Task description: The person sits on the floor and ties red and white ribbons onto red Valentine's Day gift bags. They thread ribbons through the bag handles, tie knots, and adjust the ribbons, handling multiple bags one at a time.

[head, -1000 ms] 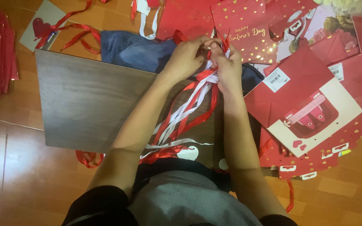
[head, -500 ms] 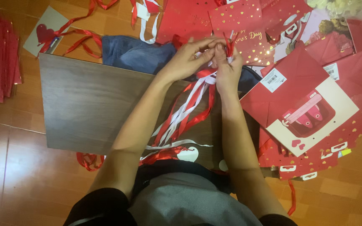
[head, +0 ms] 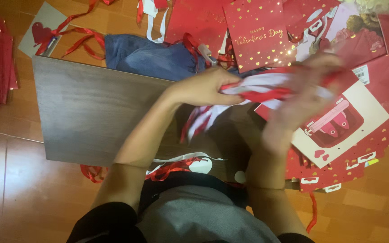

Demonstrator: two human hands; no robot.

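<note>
Both hands grip a bundle of red and white ribbons (head: pixel 266 90) above the wooden board (head: pixel 91 121): left hand (head: pixel 203 87) clenched, right hand (head: pixel 307 90) blurred, beside red gift bags (head: pixel 338 130).

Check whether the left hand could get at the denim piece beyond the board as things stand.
Probably not right away: the left hand is closed on the ribbon bundle, though the denim piece lies close with nothing between them.
</note>
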